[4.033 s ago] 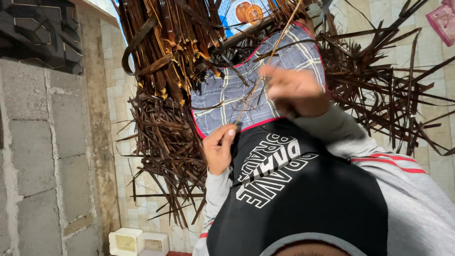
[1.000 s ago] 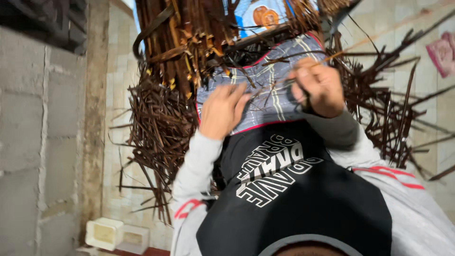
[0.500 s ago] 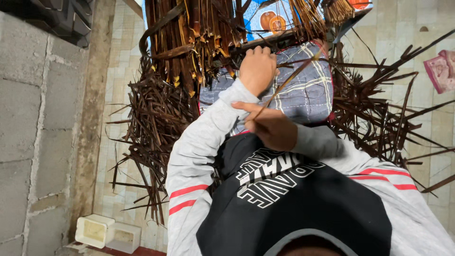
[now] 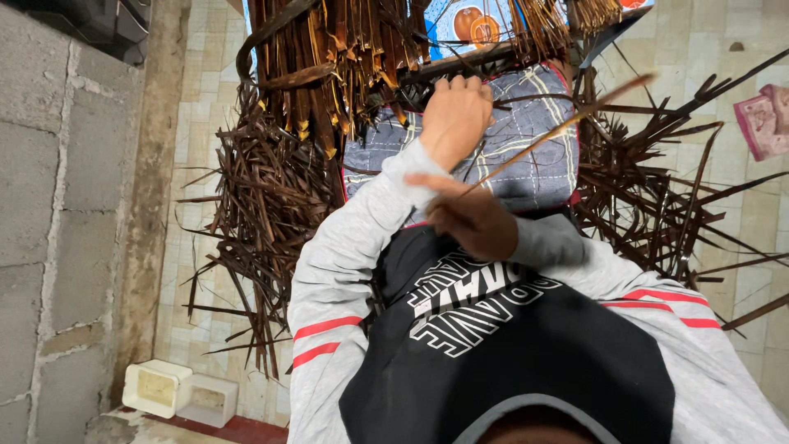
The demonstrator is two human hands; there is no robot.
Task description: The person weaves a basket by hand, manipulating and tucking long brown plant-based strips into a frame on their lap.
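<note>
The left hand (image 4: 454,115), in the upper middle of the frame, is closed in a fist with the knuckles up, and it presses on the checked grey-blue cushion (image 4: 526,152) near its upper edge; what it grips under the fingers I cannot tell. The right hand (image 4: 468,218), in the centre of the frame, is closed around the low end of a thin brown strip (image 4: 559,131), which goes up and to the right over the cushion, and its far end is blurred. The cushion has a red border and lies between the two hands and the dark bundles. Above it, at the top of the frame, a bundle of long brown strips (image 4: 329,57) hangs with yellowish ends. Loose dark brown strips (image 4: 263,205) are spread on the tiled floor (image 4: 193,123) at the left of the cushion and also at the right side. At the top middle, behind the bundle, a blue printed sheet with two orange round shapes (image 4: 472,25) is partly covered. At the right edge a pink flat package (image 4: 768,119) lies on the tiles. In the lower left corner two small white open boxes (image 4: 177,390) stand side by side; their inside looks empty. A grey block wall (image 4: 49,205) fills the left side.
</note>
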